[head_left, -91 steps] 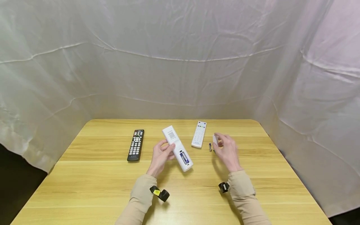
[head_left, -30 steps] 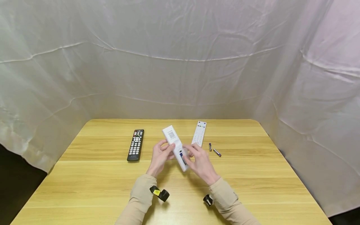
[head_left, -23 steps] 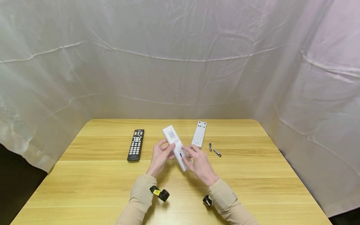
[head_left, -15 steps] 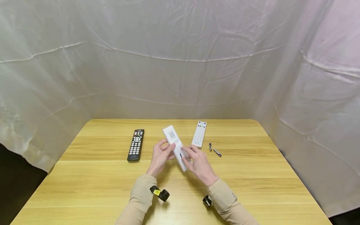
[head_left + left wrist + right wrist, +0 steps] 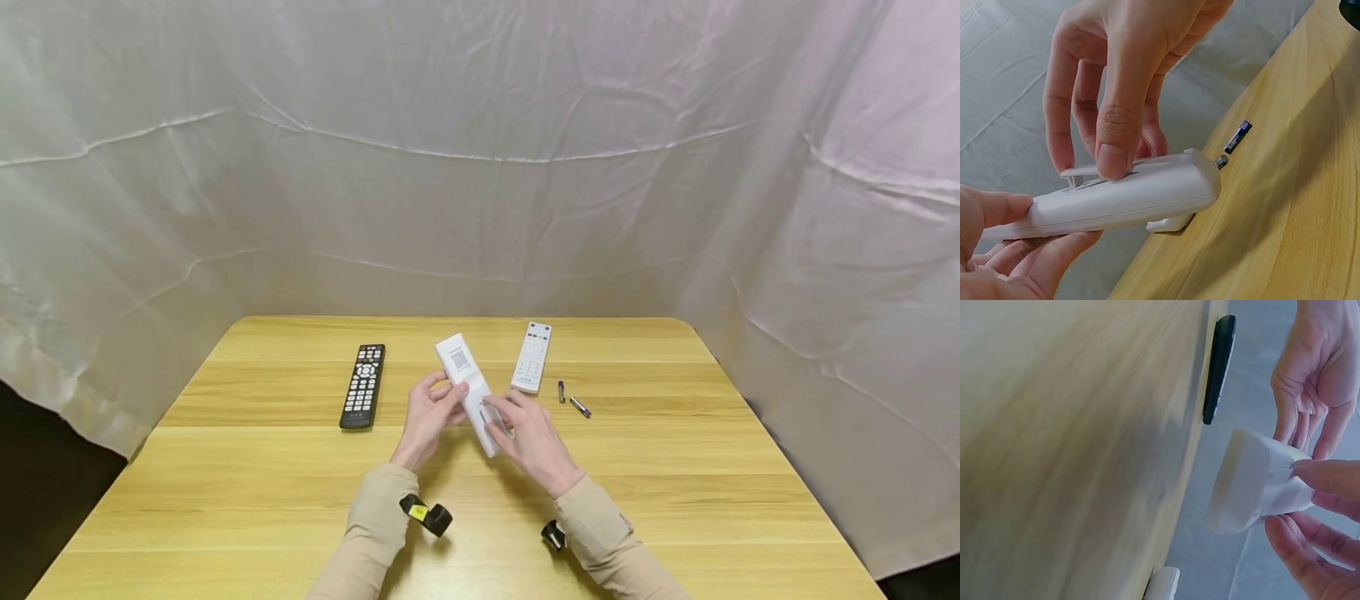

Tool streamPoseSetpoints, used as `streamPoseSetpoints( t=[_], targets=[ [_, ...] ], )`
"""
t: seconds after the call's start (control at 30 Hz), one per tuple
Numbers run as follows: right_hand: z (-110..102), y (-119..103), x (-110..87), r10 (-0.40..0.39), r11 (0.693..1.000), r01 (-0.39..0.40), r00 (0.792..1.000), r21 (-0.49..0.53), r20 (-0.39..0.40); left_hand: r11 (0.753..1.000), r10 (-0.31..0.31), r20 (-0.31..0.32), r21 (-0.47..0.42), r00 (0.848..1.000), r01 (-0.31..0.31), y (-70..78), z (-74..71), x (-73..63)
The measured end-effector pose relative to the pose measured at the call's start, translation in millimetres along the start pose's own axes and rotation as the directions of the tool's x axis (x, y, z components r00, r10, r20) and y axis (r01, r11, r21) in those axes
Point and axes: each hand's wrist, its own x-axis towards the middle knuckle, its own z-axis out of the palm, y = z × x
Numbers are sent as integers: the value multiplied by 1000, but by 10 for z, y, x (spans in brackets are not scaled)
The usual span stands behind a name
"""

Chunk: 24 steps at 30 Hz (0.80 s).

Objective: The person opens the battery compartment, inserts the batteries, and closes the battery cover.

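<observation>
A white remote control (image 5: 459, 357) is held in the air, back side up, by my left hand (image 5: 426, 423), thumb on top and fingers underneath. Over its lower back, my right hand (image 5: 532, 440) pinches a small white battery cover (image 5: 1080, 170) between thumb and fingers. The cover sits on the battery opening, one end raised in the left wrist view; a dark slit shows beside it in the head view. Batteries inside are mostly hidden. Two loose batteries, one upright in view (image 5: 561, 392) and one slanted battery (image 5: 580, 407), lie right of the hands.
A second white remote (image 5: 531, 358) lies buttons up behind my right hand. To the left lies a black remote (image 5: 363, 387), also buttons up. The wooden table (image 5: 247, 500) is bordered by grey cloth (image 5: 480, 217) at the back and sides.
My right hand has come left from beside the loose batteries, bringing the battery cover onto the remote. The opening with blue batteries is now largely covered. My left hand stays nearly still.
</observation>
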Motion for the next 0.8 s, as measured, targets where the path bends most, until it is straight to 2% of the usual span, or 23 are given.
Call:
streamPoseSetpoints(
  t=[0.57,0.8],
  targets=[
    [-35,17,15,0,1000,-1,998,29,64,1000,11,24,14,1000,-12,27,18,-13],
    [-39,22,9,-26,999,28,997,-18,67,1000,17,33,7,999,-18,24,15,-10]
  ],
)
